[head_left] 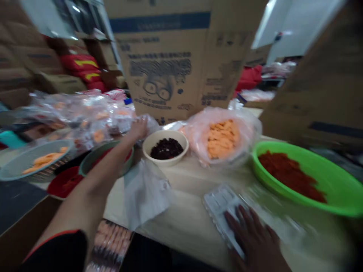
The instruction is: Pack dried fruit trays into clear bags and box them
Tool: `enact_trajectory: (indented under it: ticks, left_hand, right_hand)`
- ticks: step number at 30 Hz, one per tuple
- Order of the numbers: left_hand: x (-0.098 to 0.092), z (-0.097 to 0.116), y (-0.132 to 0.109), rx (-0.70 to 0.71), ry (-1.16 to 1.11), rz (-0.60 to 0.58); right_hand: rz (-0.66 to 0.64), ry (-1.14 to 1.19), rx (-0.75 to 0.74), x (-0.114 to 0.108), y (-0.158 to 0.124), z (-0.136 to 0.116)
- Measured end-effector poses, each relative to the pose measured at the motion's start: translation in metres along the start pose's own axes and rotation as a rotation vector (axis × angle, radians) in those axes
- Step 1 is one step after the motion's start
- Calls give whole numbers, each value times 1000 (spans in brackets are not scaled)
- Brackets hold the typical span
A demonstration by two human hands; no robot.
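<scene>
My left hand (139, 127) reaches far across the table to crumpled clear plastic (151, 122) beside a cream bowl (166, 161) of dark red pieces. Blur hides whether its fingers grip anything. My right hand (253, 236) lies with fingers spread over a white compartment tray (219, 200) near the table's front edge. A thin white plastic bag (147, 192) lies flat between my arms. Under my left forearm stands a grey-green bowl (87, 166) with red contents. An open clear bag of orange pieces (222, 139) sits behind the tray.
To the right is a bright green basin (337, 181) of red-brown powder or paste. At left stand a grey-green basket (53, 145) with orange pieces, a red bowl (64, 183), and a heap of clear packets (85, 113). A large cardboard box (181, 49) blocks the back.
</scene>
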State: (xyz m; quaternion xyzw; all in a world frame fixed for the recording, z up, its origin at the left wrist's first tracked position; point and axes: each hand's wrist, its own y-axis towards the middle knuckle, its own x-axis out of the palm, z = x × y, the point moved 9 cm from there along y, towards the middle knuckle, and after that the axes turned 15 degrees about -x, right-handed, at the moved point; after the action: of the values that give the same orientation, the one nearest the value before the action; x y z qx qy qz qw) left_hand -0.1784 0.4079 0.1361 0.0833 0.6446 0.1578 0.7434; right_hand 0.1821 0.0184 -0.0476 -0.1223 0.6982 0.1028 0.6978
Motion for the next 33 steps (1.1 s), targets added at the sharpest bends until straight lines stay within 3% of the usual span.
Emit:
enact_trajectory:
  ticks: [2,4,5,7,9,11,13,16,17,19,22,24,28,33]
  left_hand:
    - [-6,21,-35,25,-79,33]
    - [-9,49,-93,136,-304,-19]
    - [-5,63,-130,211,-459,-153]
    - [17,82,-213,188,-631,-520]
    - [40,94,-296,20,-796,-863]
    - [59,108,-364,-226,-1045,-1134]
    - [70,124,-403,-430,-1333,-1228]
    - [87,126,-410,-640,-1569,-1045]
    - [94,122,-406,-685,-1569,-984]
    - [106,117,-394,-705,-1523,-937]
    - [112,116,-370,-625,-1397,-914]
    - [111,124,-363,-558,-1297,-941]
    - [107,152,-382,-475,-1254,-1021]
    - [107,177,-416,-377,-1254,-940]
  right_hand:
    - [-53,26,44,-13,5,-5]
    - [-115,85,96,-21,14,-6]
    - [-145,135,114,-23,19,-7]
    - [-166,239,161,-27,26,-8]
    - [-140,326,208,-33,30,-13]
    - [-85,402,220,-39,31,-25]
    - [-21,454,169,-46,31,-42]
    - [-9,508,-8,-51,25,-54]
    - [-11,499,-34,-52,21,-46]
    - [0,397,36,-52,8,-7]
    - [-81,158,275,-40,-22,70]
    - [-166,77,324,-24,-41,102]
    - [-144,-16,340,-13,-75,124]
    - [-185,-10,435,-17,-109,136]
